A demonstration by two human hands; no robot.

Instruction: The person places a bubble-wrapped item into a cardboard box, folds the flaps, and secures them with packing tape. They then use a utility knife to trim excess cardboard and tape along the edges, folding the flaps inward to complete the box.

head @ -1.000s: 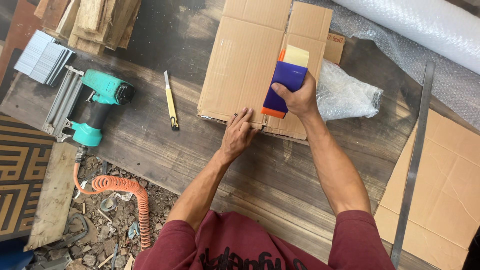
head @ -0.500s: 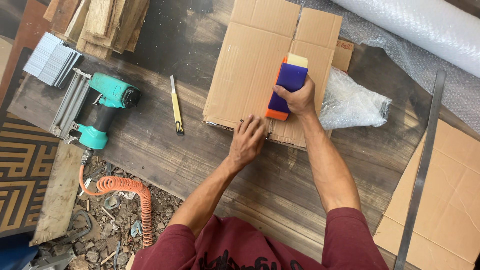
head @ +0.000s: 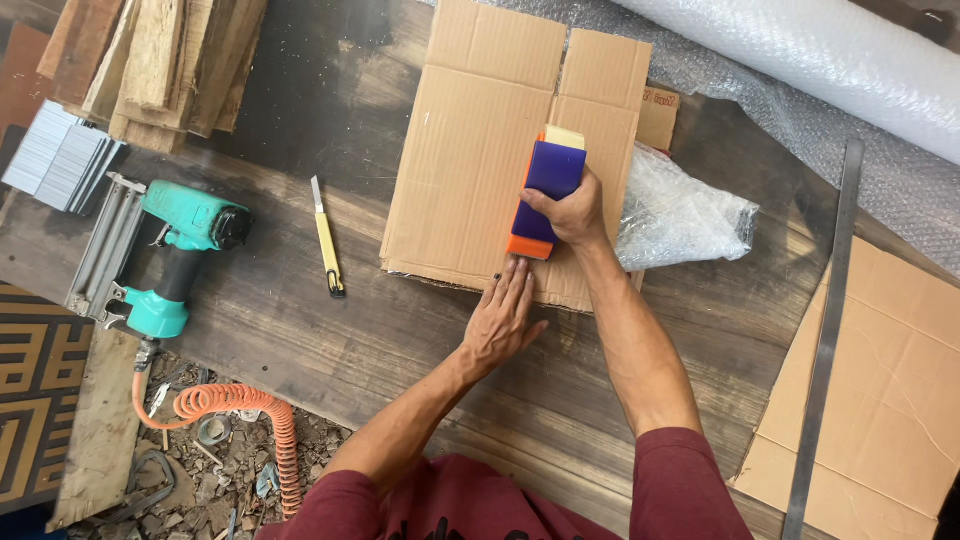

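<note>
The work surface was a dark, worn wooden bench (head: 300,330), with rubble and a coiled orange air hose (head: 235,405) on the ground at its near left. A flattened cardboard box (head: 470,150) lay at the middle of the bench, its flaps pointing to the far side.

The right hand (head: 570,210) was clamped around a purple and orange tape dispenser (head: 545,195), which stood on the box over the seam between the two panels, roughly midway along it. The left hand (head: 505,320) lay flat with fingers spread at the near edge of the box, pressing it to the bench and gripping nothing.

In my judgement the taping of the seam was under way and not complete: the dispenser sat partway up the seam, with the far stretch toward the flaps not yet covered. Whether tape lay on the near stretch could not be told, as the hands hid it.

A bundle of bubble wrap (head: 685,215) lay just right of the box, touching its edge. A yellow utility knife (head: 327,245) lay left of the box, and a teal nail gun (head: 170,255) further left, near a block of grey staples (head: 55,160). Timber offcuts (head: 160,60) were stacked at the far left. A bubble-wrap roll (head: 820,50) lay at the far right, with a metal ruler (head: 825,330) and a cardboard sheet (head: 890,400) at the right.
</note>
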